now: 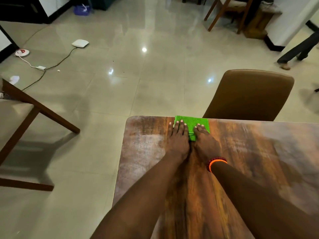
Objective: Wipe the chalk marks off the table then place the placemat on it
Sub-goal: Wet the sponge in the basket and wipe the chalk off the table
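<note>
Pressing flat with straight fingers, both your hands lie side by side on the green cloth [198, 125] at the far edge of the worktop [250, 161]. Your left hand [178, 141] covers the cloth's left part, with its outermost finger spilling onto the bare wood; your right hand [205, 144], the one with the red and orange bangles [216, 163] at the wrist, covers the right part. Neither hand curls round the cloth: you push it rather than grip it.

By the look of it you are in the wiping step, with the cloth driven out to the far rim just beside the brown chair back [250, 95]. A pale, hazy patch shows on the wood left of your hands, towards the rounded corner, and another lighter area spreads to the right. These may be chalk smear, though glare from the lights and motion blur make it hard to say. You should judge that wiping is not plainly finished.

The placemat is a question: no separate mat shows anywhere in view, and I cannot tell whether the green piece is the wiping cloth or the mat itself. If it is the cloth, laying the placemat is wholly left to do.
</note>
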